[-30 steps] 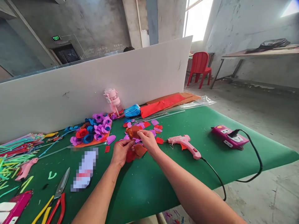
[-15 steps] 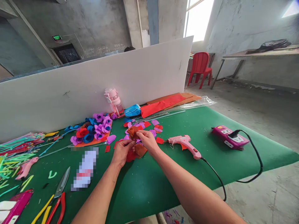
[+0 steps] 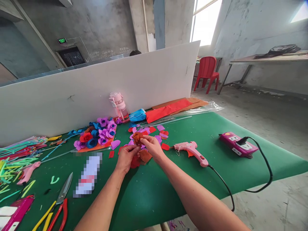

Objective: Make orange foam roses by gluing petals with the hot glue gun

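Between my two hands is a small brown paper flower, held upright over the scattered petals. My left hand pinches it low down, thumb and fingers pressed together. From the right, my right hand grips its side with closed fingertips. Red petals and a brown petal lie just below my hands, partly covered by them. Purple petals are strewn behind. A pink glue gun rests on its side to the right, its nozzle toward the petals.
Finished purple, blue and red flowers are heaped at the left. Scissors, pliers and pipe cleaners lie nearer the left edge. A pink bottle stands by the white board. A power strip sits right, its cord trailing off the green table.
The view has shifted slightly, so everything sits a little lower and further right. Both hands keep their hold on the brown flower, with hardly any movement of the fingers.
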Motion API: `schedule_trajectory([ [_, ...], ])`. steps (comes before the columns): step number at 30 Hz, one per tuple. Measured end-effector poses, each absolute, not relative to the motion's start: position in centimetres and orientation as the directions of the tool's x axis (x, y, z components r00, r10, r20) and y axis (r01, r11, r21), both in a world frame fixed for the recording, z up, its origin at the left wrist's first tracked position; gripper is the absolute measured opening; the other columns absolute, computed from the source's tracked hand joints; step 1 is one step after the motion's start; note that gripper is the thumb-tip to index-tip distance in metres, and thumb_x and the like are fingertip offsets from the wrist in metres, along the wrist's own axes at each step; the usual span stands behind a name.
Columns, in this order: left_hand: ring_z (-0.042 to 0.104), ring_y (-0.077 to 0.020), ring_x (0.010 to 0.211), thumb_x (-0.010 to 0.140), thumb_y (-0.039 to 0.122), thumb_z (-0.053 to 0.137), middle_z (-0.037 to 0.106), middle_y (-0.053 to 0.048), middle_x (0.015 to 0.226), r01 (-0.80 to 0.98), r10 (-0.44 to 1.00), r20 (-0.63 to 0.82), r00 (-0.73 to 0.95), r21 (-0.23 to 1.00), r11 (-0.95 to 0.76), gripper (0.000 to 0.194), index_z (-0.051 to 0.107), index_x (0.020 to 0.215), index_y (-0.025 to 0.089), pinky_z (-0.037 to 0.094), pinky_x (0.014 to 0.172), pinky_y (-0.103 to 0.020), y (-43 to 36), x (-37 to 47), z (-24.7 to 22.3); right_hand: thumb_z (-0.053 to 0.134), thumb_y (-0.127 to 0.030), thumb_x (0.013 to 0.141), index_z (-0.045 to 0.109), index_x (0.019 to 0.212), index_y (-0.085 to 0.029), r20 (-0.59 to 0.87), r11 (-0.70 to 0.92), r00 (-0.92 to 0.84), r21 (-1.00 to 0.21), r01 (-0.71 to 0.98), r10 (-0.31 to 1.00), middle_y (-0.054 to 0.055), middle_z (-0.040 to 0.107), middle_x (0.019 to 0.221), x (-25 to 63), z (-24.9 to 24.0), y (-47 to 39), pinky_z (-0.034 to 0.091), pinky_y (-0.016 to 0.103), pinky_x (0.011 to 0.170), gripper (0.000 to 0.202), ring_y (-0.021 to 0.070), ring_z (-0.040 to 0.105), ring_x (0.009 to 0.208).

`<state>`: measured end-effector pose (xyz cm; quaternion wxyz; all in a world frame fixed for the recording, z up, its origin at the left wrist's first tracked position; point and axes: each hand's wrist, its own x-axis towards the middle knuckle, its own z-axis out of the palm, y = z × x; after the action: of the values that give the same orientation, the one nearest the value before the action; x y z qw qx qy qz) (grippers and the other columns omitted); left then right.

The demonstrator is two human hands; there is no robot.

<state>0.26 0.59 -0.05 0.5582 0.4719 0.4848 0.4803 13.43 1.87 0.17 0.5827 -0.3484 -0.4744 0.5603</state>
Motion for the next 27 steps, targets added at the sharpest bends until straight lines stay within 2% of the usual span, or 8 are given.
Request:
schedule_trajectory([
  [5,0.050,-0.0098,0.052,0.054,0.039,0.081,0.060,0.000,0.058,-0.049,0.993,-0.084,0.082,0.995,0.089,0.031,0.072,0.069,0.014,0.043,0.054,-0.022,0.6,0.1,-0.1,0.053,-0.036,0.071,0.067,0.065,-0.018,0.145,0.113,-0.075,-0.938,-0.326,0.987,0.002,0.065,0.067,13.3,0.4,1.7,0.042,0.027,0.068,0.023,0.0167,0.057,0.068],
  [14,0.047,-0.0091,0.049,0.057,0.041,0.079,0.056,0.001,0.051,0.014,0.998,-0.011,0.062,1.000,0.011,0.028,0.070,0.056,0.014,0.038,0.051,-0.021,0.4,0.3,0.3,0.054,-0.040,0.073,0.068,0.065,-0.018,0.128,0.084,-0.099,-0.927,-0.365,0.987,0.003,0.066,0.067,13.1,0.3,1.5,0.043,0.028,0.071,0.027,0.0169,0.058,0.068],
  [22,0.048,-0.0107,0.050,0.057,0.040,0.079,0.059,0.000,0.054,-0.072,0.997,-0.049,0.065,0.996,0.053,0.027,0.075,0.069,0.016,0.039,0.052,-0.023,0.3,0.3,0.0,0.061,-0.046,0.070,0.071,0.074,-0.018,0.101,0.045,-0.123,-0.919,-0.391,0.987,0.005,0.070,0.075,13.0,-0.1,1.5,0.045,0.032,0.077,0.029,0.0203,0.062,0.074],
  [27,0.050,-0.0119,0.053,0.061,0.040,0.077,0.063,-0.001,0.058,-0.016,0.999,0.022,0.042,1.000,-0.021,0.024,0.075,0.068,0.017,0.039,0.053,-0.023,0.6,0.0,-0.7,0.061,-0.036,0.069,0.071,0.085,-0.021,0.101,0.027,-0.154,-0.906,-0.421,0.983,0.004,0.071,0.083,13.0,-0.2,1.5,0.045,0.032,0.082,0.025,0.0208,0.063,0.082],
])
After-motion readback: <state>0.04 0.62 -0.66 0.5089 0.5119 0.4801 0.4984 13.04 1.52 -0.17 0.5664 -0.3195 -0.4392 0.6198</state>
